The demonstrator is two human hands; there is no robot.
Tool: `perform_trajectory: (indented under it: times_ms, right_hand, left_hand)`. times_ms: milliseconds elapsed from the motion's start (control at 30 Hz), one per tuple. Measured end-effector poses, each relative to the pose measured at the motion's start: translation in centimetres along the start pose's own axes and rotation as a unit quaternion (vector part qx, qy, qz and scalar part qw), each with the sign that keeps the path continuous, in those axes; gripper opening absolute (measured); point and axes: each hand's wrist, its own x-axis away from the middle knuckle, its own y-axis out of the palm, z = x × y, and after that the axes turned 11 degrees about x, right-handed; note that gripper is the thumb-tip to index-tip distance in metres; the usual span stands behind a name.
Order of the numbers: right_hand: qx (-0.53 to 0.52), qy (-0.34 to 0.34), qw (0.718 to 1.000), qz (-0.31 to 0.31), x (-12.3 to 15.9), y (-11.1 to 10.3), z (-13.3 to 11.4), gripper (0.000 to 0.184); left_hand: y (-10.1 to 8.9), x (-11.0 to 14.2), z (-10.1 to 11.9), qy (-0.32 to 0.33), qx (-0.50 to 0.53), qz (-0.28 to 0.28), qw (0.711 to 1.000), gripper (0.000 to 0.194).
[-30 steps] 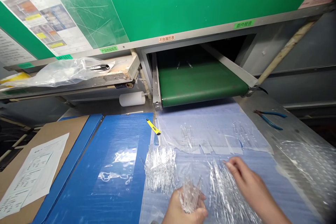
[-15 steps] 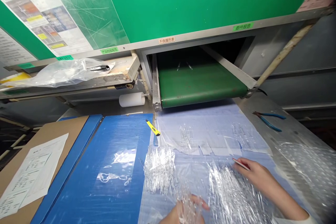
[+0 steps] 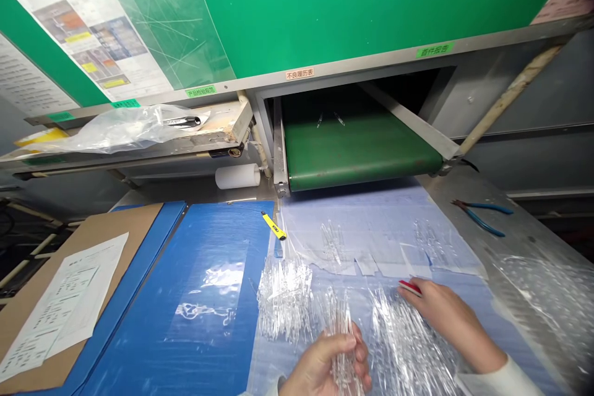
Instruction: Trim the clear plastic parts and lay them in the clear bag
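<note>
My left hand (image 3: 325,365) grips an upright bundle of thin clear plastic rods (image 3: 341,334) at the bottom of the view. My right hand (image 3: 443,318) holds a thin red-and-white stick (image 3: 411,286) in its fingers and sits just above a loose pile of clear rods (image 3: 403,340). Another tangled pile of rods (image 3: 284,300) lies left of my left hand. Two smaller clusters (image 3: 331,241) (image 3: 429,238) rest farther forward on a clear plastic sheet (image 3: 371,216).
A yellow utility knife (image 3: 273,226) lies at the sheet's edge. Blue-handled pliers (image 3: 482,216) and bubble wrap (image 3: 538,297) are on the right. A blue board (image 3: 185,297) and cardboard with paper (image 3: 65,303) are on the left. A green conveyor belt (image 3: 357,148) runs ahead.
My left hand has risen with the rod bundle now standing upright. The red-and-white stick has appeared in my right hand, which has moved back left over the pile.
</note>
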Motion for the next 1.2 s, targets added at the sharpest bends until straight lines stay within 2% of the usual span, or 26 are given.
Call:
perform_trajectory:
  times_ms: [100,167,233,300,367,433,500,667,800,867,1033,1200]
  right_hand:
    - [-0.008,-0.002,1.0,-0.007,-0.4,0.6,0.5,0.023]
    - [-0.009,0.003,1.0,-0.004,-0.3,0.2,0.8,0.023]
    - [-0.033,0.022,0.999,0.024,0.3,-1.0,0.7,0.025]
    - [-0.116,0.021,0.991,0.062,1.6,-2.4,-0.2,0.028]
    - [-0.249,-0.015,0.966,0.069,3.2,-3.8,-2.0,0.03]
    - [-0.359,-0.036,0.932,0.016,4.9,-4.9,-4.1,0.033]
    - [-0.423,-0.045,0.904,-0.043,6.3,-5.6,-5.9,0.034]
    - [-0.508,-0.033,0.857,-0.084,7.6,-6.7,-7.8,0.032]
    - [-0.585,-0.01,0.794,-0.166,8.0,-7.0,-9.0,0.031]
    - [-0.612,-0.001,0.766,-0.196,8.4,-6.9,-9.6,0.029]
    - [-0.635,0.006,0.746,-0.201,9.0,-6.8,-10.2,0.027]
    - [-0.646,-0.005,0.732,-0.215,9.2,-7.4,-10.9,0.025]
  left_hand:
    - [-0.6,-0.1,0.0,-0.04,0.106,-0.008,0.994,0.021]
    - [-0.8,-0.2,-0.1,-0.041,0.115,-0.027,0.992,0.02]
    - [-0.7,-0.3,-0.2,-0.037,0.112,-0.035,0.992,0.021]
    - [-0.1,-0.3,-0.2,-0.001,0.082,-0.034,0.996,0.019]
    - [1.0,-0.1,-0.1,0.075,0.015,-0.033,0.997,0.017]
    - [2.2,0.1,0.2,0.142,-0.06,-0.038,0.987,0.019]
    - [3.4,0.5,0.6,0.16,-0.099,-0.052,0.981,0.025]
    - [5.0,1.4,1.5,0.186,-0.153,-0.061,0.969,0.028]
    - [5.9,2.1,1.5,0.151,-0.164,-0.088,0.971,0.036]
    - [6.2,2.5,1.4,0.132,-0.161,-0.084,0.974,0.038]
    - [6.5,3.2,1.7,0.135,-0.147,-0.065,0.978,0.035]
    - [6.6,3.3,2.0,0.134,-0.094,-0.135,0.977,0.033]
